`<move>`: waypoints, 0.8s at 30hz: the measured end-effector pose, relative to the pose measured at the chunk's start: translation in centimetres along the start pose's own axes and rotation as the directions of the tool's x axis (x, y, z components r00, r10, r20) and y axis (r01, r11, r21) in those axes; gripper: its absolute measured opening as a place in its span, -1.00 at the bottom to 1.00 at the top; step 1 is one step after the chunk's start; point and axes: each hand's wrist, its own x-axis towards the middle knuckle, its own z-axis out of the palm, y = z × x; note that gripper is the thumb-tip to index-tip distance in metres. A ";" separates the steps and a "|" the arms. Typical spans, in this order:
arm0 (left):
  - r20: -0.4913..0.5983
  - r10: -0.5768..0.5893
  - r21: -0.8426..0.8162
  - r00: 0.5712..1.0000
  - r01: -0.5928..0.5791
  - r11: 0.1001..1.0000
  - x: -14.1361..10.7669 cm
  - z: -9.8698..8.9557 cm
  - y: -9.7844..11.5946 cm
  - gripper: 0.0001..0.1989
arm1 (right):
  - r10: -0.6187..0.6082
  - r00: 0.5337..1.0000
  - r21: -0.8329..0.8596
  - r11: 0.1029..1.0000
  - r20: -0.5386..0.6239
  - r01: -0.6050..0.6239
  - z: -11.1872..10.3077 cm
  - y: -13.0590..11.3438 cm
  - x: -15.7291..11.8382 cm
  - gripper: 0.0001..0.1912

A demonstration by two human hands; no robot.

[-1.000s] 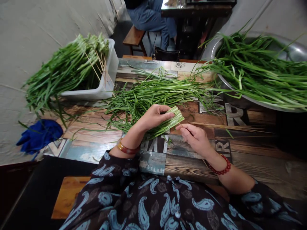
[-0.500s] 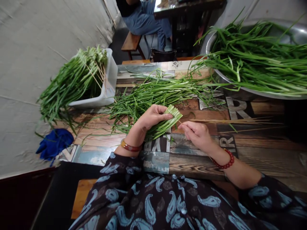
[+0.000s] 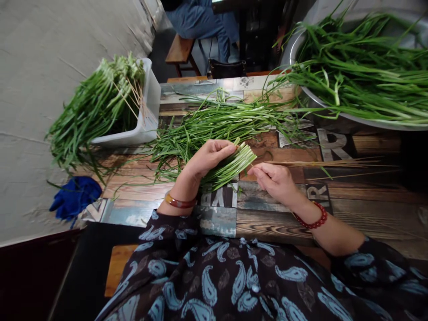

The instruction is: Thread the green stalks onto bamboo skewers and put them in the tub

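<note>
My left hand (image 3: 214,156) is closed round the upper side of a bunch of garlic chives (image 3: 232,167), whose pale cut ends point right. My right hand (image 3: 272,178) pinches a thin bamboo skewer (image 3: 251,165) beside those ends; its tip reaches the stalks, and how deep it goes is hidden. Behind my left hand a loose heap of chives (image 3: 224,120) lies across the table. More thin skewers (image 3: 334,164) lie on the tabletop to the right, just beyond my right hand.
A white plastic bin (image 3: 152,102) at the left holds skewered chives (image 3: 90,102). At the far right stands a metal basin (image 3: 294,49) of loose chives (image 3: 368,76). A blue glove (image 3: 75,198) lies by the wall. Across the table a person in jeans (image 3: 200,22) sits near a wooden stool (image 3: 180,49).
My left thumb has shifted back from the cut ends, so more of the pale stalks shows. The right hand stays at the ends with the skewer. The view has tilted slightly.
</note>
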 end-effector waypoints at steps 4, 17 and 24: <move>-0.056 0.012 0.031 0.998 -0.010 0.999 0.0 -0.1 -0.1 -0.61 | 0.000 1.000 0.005 1.000 0.014 0.000 -0.1 0.1 0.0 -0.66; 0.084 0.005 0.183 0.996 -0.020 0.983 0.8 0.3 -0.3 -0.59 | -0.037 0.999 -0.087 0.996 -0.008 0.036 0.2 -0.1 0.2 -0.63; 0.097 0.034 0.064 0.995 -0.041 0.997 0.4 0.0 -0.1 -0.69 | 0.129 0.990 0.177 0.975 0.048 -0.136 -0.2 -0.1 0.3 -0.64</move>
